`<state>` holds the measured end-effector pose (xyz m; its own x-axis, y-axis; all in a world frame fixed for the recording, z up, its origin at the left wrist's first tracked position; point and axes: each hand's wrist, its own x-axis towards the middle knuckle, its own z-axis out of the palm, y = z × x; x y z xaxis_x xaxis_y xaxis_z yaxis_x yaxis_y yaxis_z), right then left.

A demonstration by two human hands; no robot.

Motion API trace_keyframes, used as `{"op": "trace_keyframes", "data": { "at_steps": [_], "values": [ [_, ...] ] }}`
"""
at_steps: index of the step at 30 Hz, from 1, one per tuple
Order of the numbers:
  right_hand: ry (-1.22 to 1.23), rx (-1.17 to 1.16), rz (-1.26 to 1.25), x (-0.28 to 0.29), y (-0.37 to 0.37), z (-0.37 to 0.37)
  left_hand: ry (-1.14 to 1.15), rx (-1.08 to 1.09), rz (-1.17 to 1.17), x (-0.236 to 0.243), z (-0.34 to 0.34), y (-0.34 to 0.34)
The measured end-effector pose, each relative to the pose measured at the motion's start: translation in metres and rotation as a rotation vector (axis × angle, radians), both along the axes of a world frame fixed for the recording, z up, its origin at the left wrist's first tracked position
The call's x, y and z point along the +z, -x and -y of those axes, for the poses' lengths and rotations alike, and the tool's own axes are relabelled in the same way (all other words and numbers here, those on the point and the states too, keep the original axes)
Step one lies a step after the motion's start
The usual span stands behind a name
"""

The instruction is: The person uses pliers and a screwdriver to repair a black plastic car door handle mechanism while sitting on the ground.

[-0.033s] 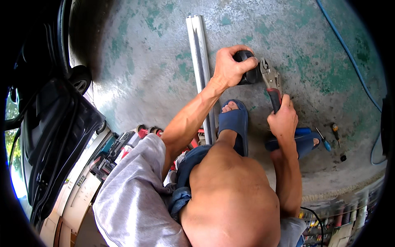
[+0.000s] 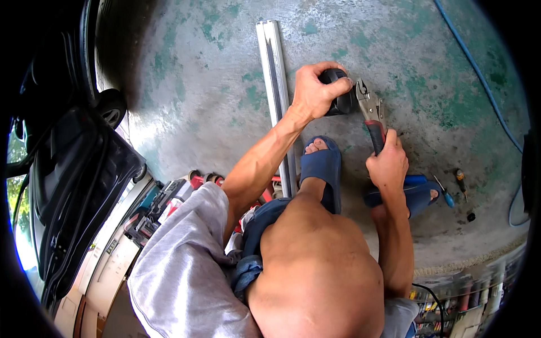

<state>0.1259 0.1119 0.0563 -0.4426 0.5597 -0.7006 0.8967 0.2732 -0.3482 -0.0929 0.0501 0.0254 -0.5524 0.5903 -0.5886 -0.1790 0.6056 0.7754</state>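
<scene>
Left hand (image 2: pixel 318 90) curled over a dark, rounded housing (image 2: pixel 342 104), thumb laid across its top; right hand (image 2: pixel 387 163) closed around the red-and-black grip of a pair of locking pliers (image 2: pixel 370 107). The dark housing lies right of the metal rail (image 2: pixel 273 73), over the concrete floor (image 2: pixel 186 84); whether it rests there cannot be told. The pliers' jaws stand close beside the housing; contact is unclear. The housing is judged stiff and fairly light, its smooth shell perhaps slippery, best held around its sides. The locking pliers are probably heavy toward the steel head, rigid, and surest held by the cushioned grip.
</scene>
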Motion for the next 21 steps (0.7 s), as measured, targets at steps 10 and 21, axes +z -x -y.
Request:
{"op": "trace_keyframes", "data": {
  "at_steps": [10, 21],
  "values": [
    [0.081, -0.02, 0.086, 0.012, 0.014, -0.002, -0.009, 0.03, 0.01, 0.001, 0.006, 0.012],
    [0.109, -0.038, 0.058, 0.015, 0.031, -0.016, -0.114, 0.068, 0.187, -0.034, 0.001, 0.028]
  ]
}}
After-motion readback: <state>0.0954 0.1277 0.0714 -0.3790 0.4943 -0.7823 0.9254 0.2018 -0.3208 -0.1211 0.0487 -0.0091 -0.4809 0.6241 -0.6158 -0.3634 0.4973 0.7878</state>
